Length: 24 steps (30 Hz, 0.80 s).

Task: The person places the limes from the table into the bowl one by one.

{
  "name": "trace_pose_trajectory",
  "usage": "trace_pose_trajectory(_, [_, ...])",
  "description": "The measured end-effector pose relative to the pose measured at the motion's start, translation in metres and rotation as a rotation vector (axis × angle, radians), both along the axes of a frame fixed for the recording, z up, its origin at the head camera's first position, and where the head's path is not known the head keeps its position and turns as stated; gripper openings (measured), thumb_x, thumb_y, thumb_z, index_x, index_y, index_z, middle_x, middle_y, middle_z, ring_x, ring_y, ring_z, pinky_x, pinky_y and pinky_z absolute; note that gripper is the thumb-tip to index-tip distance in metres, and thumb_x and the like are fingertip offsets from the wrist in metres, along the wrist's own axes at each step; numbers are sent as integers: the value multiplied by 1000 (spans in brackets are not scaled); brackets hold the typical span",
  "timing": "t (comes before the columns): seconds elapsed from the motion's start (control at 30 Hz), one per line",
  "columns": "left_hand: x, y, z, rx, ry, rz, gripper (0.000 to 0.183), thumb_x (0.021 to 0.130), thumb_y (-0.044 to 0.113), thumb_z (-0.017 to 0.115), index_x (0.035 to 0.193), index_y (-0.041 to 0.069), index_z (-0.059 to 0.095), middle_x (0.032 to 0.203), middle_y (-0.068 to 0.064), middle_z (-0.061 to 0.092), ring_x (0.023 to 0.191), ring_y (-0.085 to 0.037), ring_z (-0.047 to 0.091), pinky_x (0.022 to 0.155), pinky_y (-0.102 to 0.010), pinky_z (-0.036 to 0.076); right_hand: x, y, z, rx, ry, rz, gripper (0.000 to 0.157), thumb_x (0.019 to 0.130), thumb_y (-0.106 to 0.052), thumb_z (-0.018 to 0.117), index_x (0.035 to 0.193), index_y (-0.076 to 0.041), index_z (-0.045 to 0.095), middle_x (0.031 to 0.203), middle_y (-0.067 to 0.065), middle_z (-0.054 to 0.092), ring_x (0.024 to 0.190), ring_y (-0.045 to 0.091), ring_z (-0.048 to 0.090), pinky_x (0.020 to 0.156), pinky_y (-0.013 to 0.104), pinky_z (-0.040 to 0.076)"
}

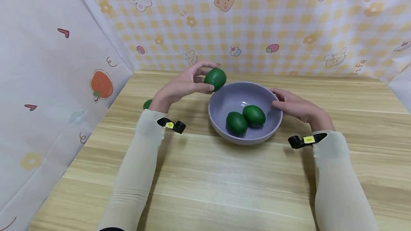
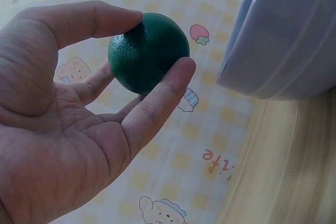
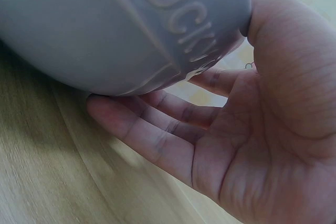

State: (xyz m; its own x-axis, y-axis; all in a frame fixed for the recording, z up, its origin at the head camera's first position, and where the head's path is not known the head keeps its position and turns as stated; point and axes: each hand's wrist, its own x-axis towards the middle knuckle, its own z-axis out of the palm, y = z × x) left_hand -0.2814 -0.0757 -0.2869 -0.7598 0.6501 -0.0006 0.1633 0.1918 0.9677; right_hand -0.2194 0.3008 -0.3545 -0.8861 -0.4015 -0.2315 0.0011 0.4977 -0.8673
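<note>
My left hand (image 1: 189, 81) pinches a dark green lime (image 1: 215, 79) between thumb and fingertips, held up at the bowl's left rim. In the left wrist view the lime (image 2: 148, 53) sits between the fingertips, apart from the palm. A greyish-purple bowl (image 1: 221, 97) stands on the table with two more limes, one lime (image 1: 236, 123) leaning close to the other lime (image 1: 254, 116). My right hand (image 1: 297, 108) grips the bowl's right side, thumb at the rim. In the right wrist view its fingers (image 3: 152, 140) reach under the curved wall, below raised lettering.
Another green lime (image 1: 147, 104) lies on the wooden table (image 1: 224, 181), partly hidden behind my left wrist. A yellow checked cloth (image 1: 257, 20) with cartoon prints hangs along the back. A white printed cloth (image 1: 48, 70) hangs on the left.
</note>
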Motion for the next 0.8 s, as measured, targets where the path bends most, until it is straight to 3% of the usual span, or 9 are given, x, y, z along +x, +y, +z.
trace_pose_trajectory(0.43, [1, 5, -1, -13, 15, -15, 66, 91, 5, 75, 150, 18, 50, 142, -15, 57, 118, -34, 69, 99, -48, 63, -1, 0, 0, -5, -8, -4, 53, 111, -18, 45, 161, -5, 33, 156, 24, 46, 127, 29, 57, 93, 22, 58])
trace_pose_trajectory(0.8, [6, 9, 0, -62, 31, -24, 65, 90, 12, 78, 148, 25, 51, 146, -11, 56, 124, -33, 66, 101, -48, 59, 0, -1, 0, 1, -3, -1, 53, 112, -19, 44, 162, -6, 33, 156, 23, 46, 127, 28, 57, 93, 22, 57])
